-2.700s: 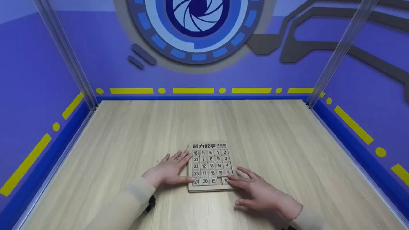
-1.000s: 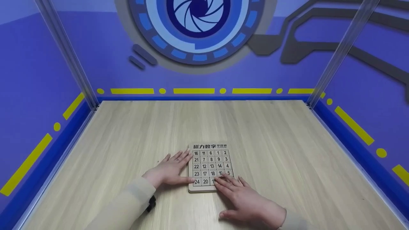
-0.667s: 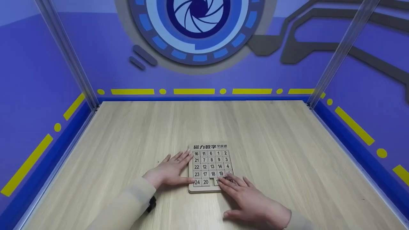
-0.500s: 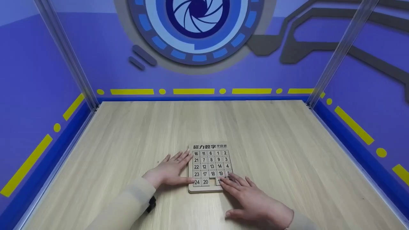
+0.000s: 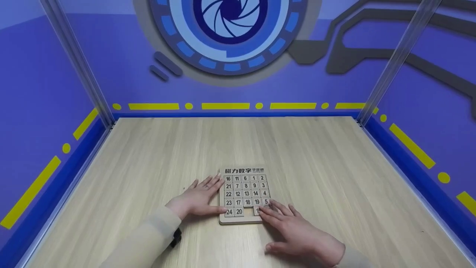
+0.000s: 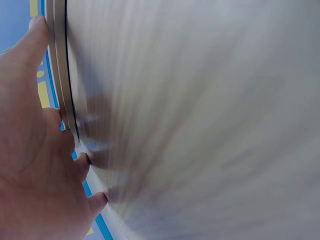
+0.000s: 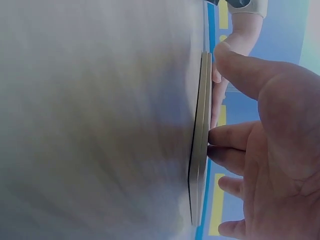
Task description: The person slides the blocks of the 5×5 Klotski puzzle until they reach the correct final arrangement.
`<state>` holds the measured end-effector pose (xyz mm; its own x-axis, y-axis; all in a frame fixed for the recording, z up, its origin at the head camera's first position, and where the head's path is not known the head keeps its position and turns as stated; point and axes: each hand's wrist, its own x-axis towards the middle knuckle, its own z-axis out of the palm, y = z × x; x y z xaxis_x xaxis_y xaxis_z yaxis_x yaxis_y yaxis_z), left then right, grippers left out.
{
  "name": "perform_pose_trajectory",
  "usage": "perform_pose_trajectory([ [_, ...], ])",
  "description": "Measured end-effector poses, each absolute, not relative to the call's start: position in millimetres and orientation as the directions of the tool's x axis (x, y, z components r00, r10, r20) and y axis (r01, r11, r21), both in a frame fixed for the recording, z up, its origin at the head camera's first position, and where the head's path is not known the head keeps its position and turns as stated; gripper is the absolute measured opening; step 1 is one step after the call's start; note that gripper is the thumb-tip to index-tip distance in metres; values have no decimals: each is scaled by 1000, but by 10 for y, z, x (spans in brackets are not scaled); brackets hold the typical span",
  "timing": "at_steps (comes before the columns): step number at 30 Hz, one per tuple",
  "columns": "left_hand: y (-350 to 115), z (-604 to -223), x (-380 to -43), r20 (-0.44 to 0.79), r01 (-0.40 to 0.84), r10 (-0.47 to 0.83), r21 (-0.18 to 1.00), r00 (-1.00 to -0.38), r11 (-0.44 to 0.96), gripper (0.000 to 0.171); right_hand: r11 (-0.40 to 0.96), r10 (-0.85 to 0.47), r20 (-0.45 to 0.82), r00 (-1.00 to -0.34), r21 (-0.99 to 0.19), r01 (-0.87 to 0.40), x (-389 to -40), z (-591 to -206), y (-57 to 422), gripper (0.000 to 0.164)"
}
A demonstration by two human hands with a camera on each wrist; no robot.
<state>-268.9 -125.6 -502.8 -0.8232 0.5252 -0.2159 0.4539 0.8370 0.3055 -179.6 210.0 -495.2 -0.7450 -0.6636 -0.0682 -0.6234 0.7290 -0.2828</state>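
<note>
A wooden sliding number puzzle [image 5: 238, 220] lies flat on the table, its tiles in rows under a printed heading. My left hand [image 5: 195, 199] rests at its left edge, fingers spread and straight, thumb on the rim by the 24 tile [image 5: 229, 212]. In the left wrist view, my left hand [image 6: 40, 145] touches the board's side. My right hand [image 5: 297, 230] reaches over the lower right corner. Its straight fingertips press on a partly covered tile [image 5: 256, 211] in the bottom row. A gap shows between that tile and the 20 tile [image 5: 239, 211].
The light wooden table [image 5: 167, 149] surrounds the board. Blue printed panels [image 5: 238, 93] with yellow dashes stand behind it and at both sides, with metal posts [image 5: 80, 63] at the corners. A dark object [image 5: 175, 237] sits at my left wrist.
My right hand first moved left over the bottom row, then slid back right. The partly covered tile moved right with it, leaving a gap beside the 20. My left hand stayed in place.
</note>
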Motion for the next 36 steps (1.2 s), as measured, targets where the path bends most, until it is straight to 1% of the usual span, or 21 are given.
perform_pose_trajectory([
  [3, -1258, -5025, -2693, -214, 454, 526, 311, -823, 835, 102, 726, -669, -68, -740, -275, -630, -1800, -4932, 2068, 92],
  [8, -1254, -5044, -2710, -216, 441, 516, 316, -829, 840, 102, 702, -697, -54, -715, -251, -666, -1812, -4919, 1946, 90],
  [20, -1260, -5063, -2705, -206, 453, 525, 312, -826, 835, 102, 691, -716, -100, -691, -240, -682, -1888, -4938, 1668, 93],
  [28, -1258, -5053, -2705, -208, 453, 525, 312, -825, 835, 102, 685, -722, -100, -685, -244, -686, -1913, -4990, 1661, 92],
  [36, -1262, -5052, -2703, -202, 462, 531, 307, -823, 832, 103, 692, -711, -83, -699, -265, -672, -1896, -4991, 1763, 91],
])
